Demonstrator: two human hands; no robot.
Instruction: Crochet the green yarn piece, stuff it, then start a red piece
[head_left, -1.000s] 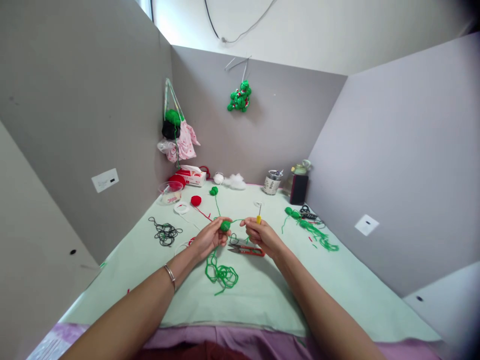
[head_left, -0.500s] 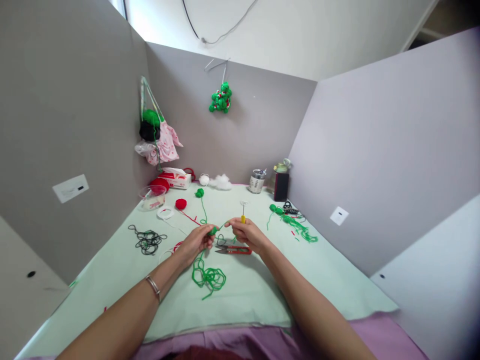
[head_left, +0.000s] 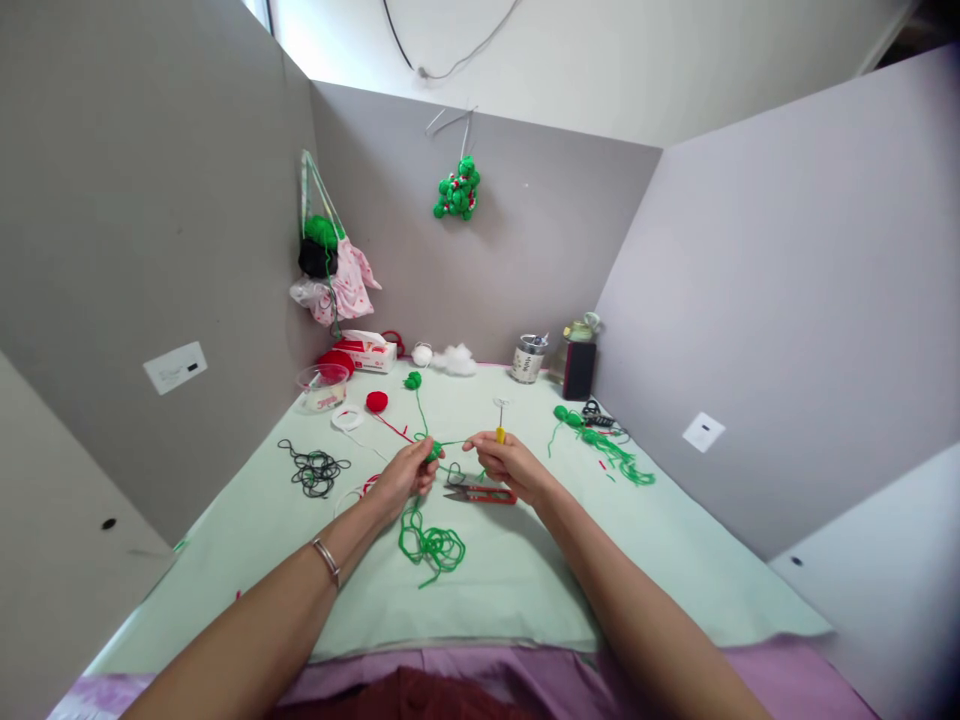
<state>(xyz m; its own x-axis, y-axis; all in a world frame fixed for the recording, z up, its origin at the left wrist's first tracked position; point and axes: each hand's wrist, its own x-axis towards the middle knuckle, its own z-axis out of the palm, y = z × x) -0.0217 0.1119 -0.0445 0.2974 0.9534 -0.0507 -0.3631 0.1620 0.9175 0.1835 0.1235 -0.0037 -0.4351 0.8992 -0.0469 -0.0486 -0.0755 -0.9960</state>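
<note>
My left hand [head_left: 409, 472] pinches a small green crochet piece [head_left: 433, 451] between thumb and fingers, which partly cover it. A strand of green yarn [head_left: 453, 442] stretches from that piece to the fingertips of my right hand [head_left: 510, 465]. Closed in the same right hand is a yellow-handled crochet hook [head_left: 501, 432], its thin metal shaft pointing up and away. Under the right hand lie thread snips [head_left: 480, 494] with red handles, blades toward the left. A loose heap of green yarn [head_left: 433, 548] rests on the cloth in front of the left hand.
Black cord [head_left: 311, 470], a red yarn ball [head_left: 376, 401] and a clear bowl [head_left: 323, 388] are on the left. Green crochet pieces with strands [head_left: 600, 440] lie right, near black scissors [head_left: 592, 412]. A tissue box [head_left: 373, 354], stuffing [head_left: 455, 360] and a tin [head_left: 528, 360] stand at the back.
The whole scene has shifted a little rightward as the head turned. The green strand between my hands is longer and straighter; my right hand has moved slightly away from the left.
</note>
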